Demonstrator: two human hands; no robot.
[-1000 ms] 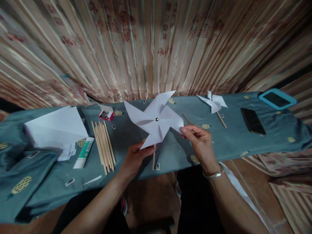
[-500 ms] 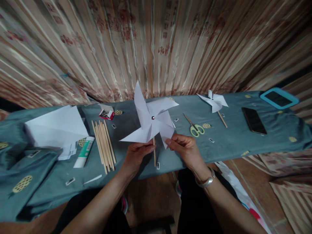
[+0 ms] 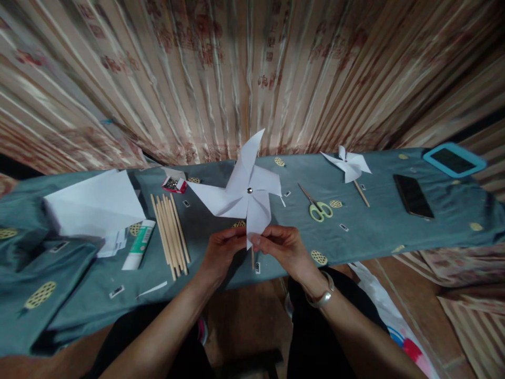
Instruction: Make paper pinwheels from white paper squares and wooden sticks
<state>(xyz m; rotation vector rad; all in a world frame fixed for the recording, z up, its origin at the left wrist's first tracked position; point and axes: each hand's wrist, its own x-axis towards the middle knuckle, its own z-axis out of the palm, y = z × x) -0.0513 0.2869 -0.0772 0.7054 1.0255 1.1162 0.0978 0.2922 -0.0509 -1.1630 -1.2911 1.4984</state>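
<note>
A white paper pinwheel (image 3: 236, 193) with a shiny pin at its centre is held upright over the table's middle. My left hand (image 3: 223, 254) is closed near the top of its wooden stick (image 3: 253, 258); the fingertips are partly behind the lowest blade. With thumb and fingers, my right hand (image 3: 287, 248) pinches the tip of that blade, close to the left fingers. To the left lie several loose wooden sticks (image 3: 170, 237) and a small red box of pins (image 3: 174, 185). Green-handled scissors (image 3: 320, 210) rest to the right.
On the left are white paper sheets (image 3: 92, 205) and a glue stick (image 3: 139, 245). A second pinwheel (image 3: 349, 167), a black phone (image 3: 413, 196) and a blue-framed tablet (image 3: 453, 159) lie on the right. Behind the cloth-covered table (image 3: 379, 231) hangs a curtain (image 3: 252, 79).
The pinwheel's blades have turned clockwise. My right hand has moved left and slightly down with the pinched blade, towards my left hand, which stays at the stick.
</note>
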